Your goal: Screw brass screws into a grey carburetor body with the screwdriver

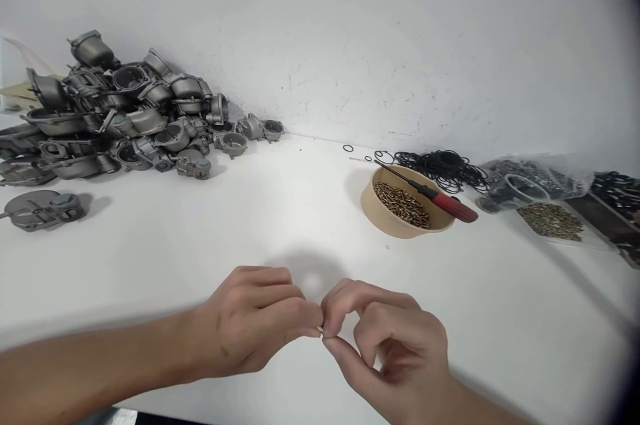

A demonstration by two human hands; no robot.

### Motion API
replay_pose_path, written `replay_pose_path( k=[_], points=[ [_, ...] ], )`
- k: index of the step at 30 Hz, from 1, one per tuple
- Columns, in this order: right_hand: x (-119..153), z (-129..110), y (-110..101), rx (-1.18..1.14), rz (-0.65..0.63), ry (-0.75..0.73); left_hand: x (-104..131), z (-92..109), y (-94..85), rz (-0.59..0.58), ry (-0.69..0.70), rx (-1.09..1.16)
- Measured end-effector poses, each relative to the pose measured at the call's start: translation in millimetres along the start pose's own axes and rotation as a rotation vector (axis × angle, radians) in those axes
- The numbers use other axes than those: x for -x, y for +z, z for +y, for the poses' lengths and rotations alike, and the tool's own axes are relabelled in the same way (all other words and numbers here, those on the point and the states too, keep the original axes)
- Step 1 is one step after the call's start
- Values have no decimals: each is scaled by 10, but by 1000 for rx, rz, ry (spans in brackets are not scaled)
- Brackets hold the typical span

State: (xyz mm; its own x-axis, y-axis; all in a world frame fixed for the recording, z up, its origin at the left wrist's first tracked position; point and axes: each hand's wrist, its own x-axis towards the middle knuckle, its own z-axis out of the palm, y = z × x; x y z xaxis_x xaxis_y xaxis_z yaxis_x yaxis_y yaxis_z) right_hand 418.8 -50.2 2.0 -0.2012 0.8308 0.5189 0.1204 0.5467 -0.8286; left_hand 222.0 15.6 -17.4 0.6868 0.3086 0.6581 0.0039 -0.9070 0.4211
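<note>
Above the front part of the white table, my left hand [265,321] and my right hand [395,338] meet fingertip to fingertip. Between them shows a tiny pale, shiny piece [321,329], mostly covered by the fingers; its kind is too small to make out. The left fingers are curled and pinch it from the left. Thumb and forefinger of the right hand close on its other side. Beyond the right hand stands a tan paper bowl [380,217] of small brass-coloured screws [403,205]. A screwdriver with a red and black handle [453,206] lies across its rim.
Grey metal castings [145,118] are heaped at the back left, with a single casting [43,210] before them. Black rubber rings [445,168] lie behind the bowl. To the right are a clear plastic bag [540,175] and a tray of small fasteners [553,221]. A wall [320,45] closes off the back.
</note>
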Motion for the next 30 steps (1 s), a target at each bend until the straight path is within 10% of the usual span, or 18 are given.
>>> replay_pose_path(
  k=[30],
  points=[
    [26, 9, -75, -125, -108, 149, 28, 0, -32, -33, -33, 41]
  ],
)
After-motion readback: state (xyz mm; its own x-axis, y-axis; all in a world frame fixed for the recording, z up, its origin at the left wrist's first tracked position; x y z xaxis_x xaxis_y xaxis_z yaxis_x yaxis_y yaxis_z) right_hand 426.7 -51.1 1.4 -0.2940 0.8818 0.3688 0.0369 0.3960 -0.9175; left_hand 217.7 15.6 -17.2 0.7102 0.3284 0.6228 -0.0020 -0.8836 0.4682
